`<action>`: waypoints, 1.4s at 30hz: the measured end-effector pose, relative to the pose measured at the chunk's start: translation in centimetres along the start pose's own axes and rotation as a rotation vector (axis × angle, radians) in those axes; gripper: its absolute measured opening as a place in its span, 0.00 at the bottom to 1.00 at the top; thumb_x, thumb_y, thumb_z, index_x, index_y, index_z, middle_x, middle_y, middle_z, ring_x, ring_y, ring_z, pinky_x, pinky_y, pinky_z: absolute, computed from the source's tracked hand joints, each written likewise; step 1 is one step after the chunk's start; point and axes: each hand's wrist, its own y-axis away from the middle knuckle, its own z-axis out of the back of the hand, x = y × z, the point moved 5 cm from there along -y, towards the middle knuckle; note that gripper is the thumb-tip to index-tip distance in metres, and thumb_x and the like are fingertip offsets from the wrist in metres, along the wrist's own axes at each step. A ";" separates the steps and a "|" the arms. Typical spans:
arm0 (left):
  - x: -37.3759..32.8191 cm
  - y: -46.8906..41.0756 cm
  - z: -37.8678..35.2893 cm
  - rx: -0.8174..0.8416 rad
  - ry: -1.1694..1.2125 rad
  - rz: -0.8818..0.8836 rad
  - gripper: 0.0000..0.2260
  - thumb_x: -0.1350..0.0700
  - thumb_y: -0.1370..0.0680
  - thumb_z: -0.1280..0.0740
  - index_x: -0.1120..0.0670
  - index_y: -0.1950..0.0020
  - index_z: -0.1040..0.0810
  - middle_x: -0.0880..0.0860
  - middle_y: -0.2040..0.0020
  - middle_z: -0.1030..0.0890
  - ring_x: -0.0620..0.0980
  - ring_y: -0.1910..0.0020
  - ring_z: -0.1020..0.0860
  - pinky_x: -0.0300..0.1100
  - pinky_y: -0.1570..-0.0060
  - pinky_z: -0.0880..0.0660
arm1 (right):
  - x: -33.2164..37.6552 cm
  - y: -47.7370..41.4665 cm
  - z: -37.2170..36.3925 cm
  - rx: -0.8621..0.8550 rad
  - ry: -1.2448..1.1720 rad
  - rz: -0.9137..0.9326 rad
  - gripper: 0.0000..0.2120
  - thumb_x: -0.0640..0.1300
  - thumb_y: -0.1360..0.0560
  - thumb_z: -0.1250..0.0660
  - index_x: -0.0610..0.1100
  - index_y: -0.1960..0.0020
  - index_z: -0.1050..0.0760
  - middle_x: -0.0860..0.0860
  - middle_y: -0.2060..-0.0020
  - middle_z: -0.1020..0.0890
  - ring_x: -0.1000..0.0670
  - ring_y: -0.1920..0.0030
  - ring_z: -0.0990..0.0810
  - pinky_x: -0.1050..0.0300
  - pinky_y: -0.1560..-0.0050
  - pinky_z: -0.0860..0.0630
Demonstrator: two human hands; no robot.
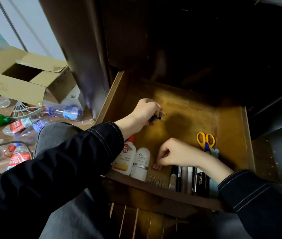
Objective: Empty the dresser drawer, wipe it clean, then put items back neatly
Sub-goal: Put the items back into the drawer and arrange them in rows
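Note:
The wooden drawer [188, 107] is pulled out below me. My left hand [145, 111] hovers over its back left part and grips black binder clips [160, 116]. Near the front, my right hand [176, 153] pinches a small pink item [157, 167] at the drawer floor. Two white bottles [133, 161] lie at the front left. Two more binder clips [156, 180] lie by the front wall, beside a row of pens and dark tubes [188, 178]. Yellow-handled scissors [205, 140] lie at the right.
The dark dresser body [205, 40] overhangs the drawer's back. On the floor to the left sit an open cardboard box [28, 78] and several plastic bottles [64, 112]. My knee [54, 135] is beside the drawer's left wall.

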 end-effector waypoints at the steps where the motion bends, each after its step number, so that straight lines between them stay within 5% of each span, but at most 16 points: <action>1: 0.0 0.0 -0.1 0.005 -0.004 -0.003 0.09 0.71 0.28 0.42 0.61 0.60 0.25 0.59 0.63 0.25 0.53 0.68 0.29 0.38 0.73 0.30 | 0.2 0.0 -0.4 0.026 -0.018 0.010 0.04 0.45 0.28 0.25 0.46 0.59 0.14 0.54 0.63 0.14 0.55 0.60 0.18 0.48 0.55 0.20; 9: 0.0 -0.1 -0.5 0.034 -0.016 -0.010 0.10 0.71 0.29 0.42 0.59 0.62 0.24 0.60 0.62 0.23 0.52 0.69 0.29 0.38 0.74 0.29 | 0.7 -0.2 -2.6 0.127 -0.015 0.019 0.09 0.47 0.28 0.26 0.41 0.60 0.16 0.44 0.64 0.16 0.55 0.68 0.27 0.53 0.65 0.31; 22: 0.3 -0.3 -0.5 0.032 -0.023 0.004 0.10 0.70 0.30 0.41 0.59 0.62 0.23 0.60 0.60 0.22 0.52 0.68 0.28 0.39 0.74 0.28 | 0.3 -0.5 -3.1 0.155 -0.053 -0.005 0.09 0.44 0.26 0.27 0.38 0.57 0.16 0.38 0.62 0.17 0.51 0.67 0.28 0.52 0.65 0.32; 31: 0.1 -0.5 -0.2 0.001 -0.006 0.016 0.10 0.70 0.29 0.41 0.59 0.63 0.24 0.60 0.63 0.23 0.52 0.70 0.29 0.38 0.74 0.29 | -0.5 0.1 -1.2 0.131 -0.074 -0.059 0.14 0.50 0.24 0.29 0.41 0.62 0.17 0.49 0.73 0.19 0.51 0.71 0.30 0.53 0.66 0.33; 36: 0.3 -0.8 -0.3 -0.005 -0.005 0.019 0.11 0.70 0.30 0.41 0.58 0.64 0.24 0.59 0.65 0.22 0.51 0.72 0.29 0.39 0.75 0.29 | 0.1 1.3 -1.8 0.269 0.094 -0.027 0.14 0.55 0.28 0.25 0.43 0.59 0.16 0.54 0.72 0.24 0.55 0.70 0.29 0.55 0.67 0.33; 42: 0.5 -1.0 0.0 -0.021 0.002 0.023 0.11 0.70 0.30 0.40 0.58 0.65 0.23 0.59 0.65 0.22 0.51 0.72 0.28 0.39 0.74 0.28 | 0.5 1.2 -2.4 0.301 0.165 0.003 0.05 0.45 0.26 0.27 0.43 0.56 0.14 0.52 0.70 0.21 0.54 0.68 0.28 0.57 0.66 0.32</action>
